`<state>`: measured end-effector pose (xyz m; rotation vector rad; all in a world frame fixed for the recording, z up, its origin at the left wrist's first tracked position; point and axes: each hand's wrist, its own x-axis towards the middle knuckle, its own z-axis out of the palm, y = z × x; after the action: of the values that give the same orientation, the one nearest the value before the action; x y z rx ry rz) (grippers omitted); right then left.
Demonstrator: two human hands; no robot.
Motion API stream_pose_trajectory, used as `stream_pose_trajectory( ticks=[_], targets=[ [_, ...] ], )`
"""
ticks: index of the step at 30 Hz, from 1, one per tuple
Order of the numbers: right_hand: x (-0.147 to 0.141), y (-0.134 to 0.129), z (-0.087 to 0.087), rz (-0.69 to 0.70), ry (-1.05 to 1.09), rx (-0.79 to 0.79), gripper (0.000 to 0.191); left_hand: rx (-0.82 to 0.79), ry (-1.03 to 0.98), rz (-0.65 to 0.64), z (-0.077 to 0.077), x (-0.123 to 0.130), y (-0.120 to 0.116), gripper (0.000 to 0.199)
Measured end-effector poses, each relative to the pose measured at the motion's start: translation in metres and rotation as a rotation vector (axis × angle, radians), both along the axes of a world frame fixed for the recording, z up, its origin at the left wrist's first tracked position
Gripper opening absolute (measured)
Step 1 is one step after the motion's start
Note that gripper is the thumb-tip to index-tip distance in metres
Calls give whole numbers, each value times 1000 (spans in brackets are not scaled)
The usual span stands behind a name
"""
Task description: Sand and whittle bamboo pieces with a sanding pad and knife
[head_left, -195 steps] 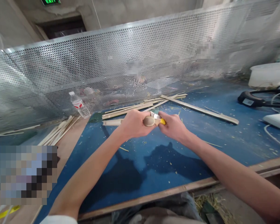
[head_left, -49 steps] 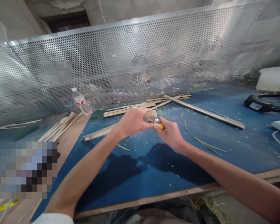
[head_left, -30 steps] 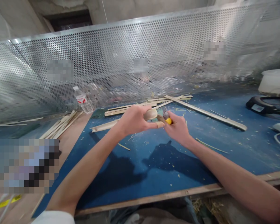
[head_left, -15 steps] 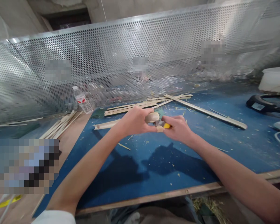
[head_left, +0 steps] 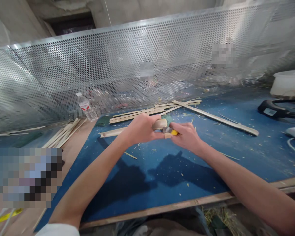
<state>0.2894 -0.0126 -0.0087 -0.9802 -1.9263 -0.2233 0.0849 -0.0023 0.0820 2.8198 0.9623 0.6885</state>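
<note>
My left hand (head_left: 141,129) is closed around a pale split bamboo strip (head_left: 113,132). One end of the strip pokes out between finger and thumb, and its long part runs back to the left under my wrist. A tan wrap (head_left: 167,135) covers the tip of my left thumb. Close against that end, my right hand (head_left: 186,135) grips a small knife (head_left: 174,132) with a yellow handle. The grey blade is at the strip's end, partly hidden by my fingers; I cannot tell whether it is cutting in. Both hands are above the blue tabletop (head_left: 162,183).
Several bamboo strips (head_left: 137,114) lie behind my hands, and a long one (head_left: 218,118) slants to the right. More strips (head_left: 61,134) lie left, near a water bottle (head_left: 87,106). A perforated metal screen (head_left: 127,52) stands behind. At right are a white tub (head_left: 288,83) and a black object (head_left: 270,108).
The view has shifted very slightly. Both hands, the bamboo strip and the knife keep nearly the same position and hold.
</note>
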Motion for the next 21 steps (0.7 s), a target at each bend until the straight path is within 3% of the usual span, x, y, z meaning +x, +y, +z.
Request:
stream_pose_trajectory(
  ticks=[9, 15, 21],
  targets=[
    [-18, -5, 2, -51, 308, -183, 31, 67, -144, 57, -4, -1, 2, 35],
    [-11, -5, 4, -6, 241, -127, 27, 39, -106, -13, 2, -3, 1, 45],
    [-9, -4, 0, 17, 90, -96, 23, -20, -43, -2, 4, 0, -4, 43]
  ],
)
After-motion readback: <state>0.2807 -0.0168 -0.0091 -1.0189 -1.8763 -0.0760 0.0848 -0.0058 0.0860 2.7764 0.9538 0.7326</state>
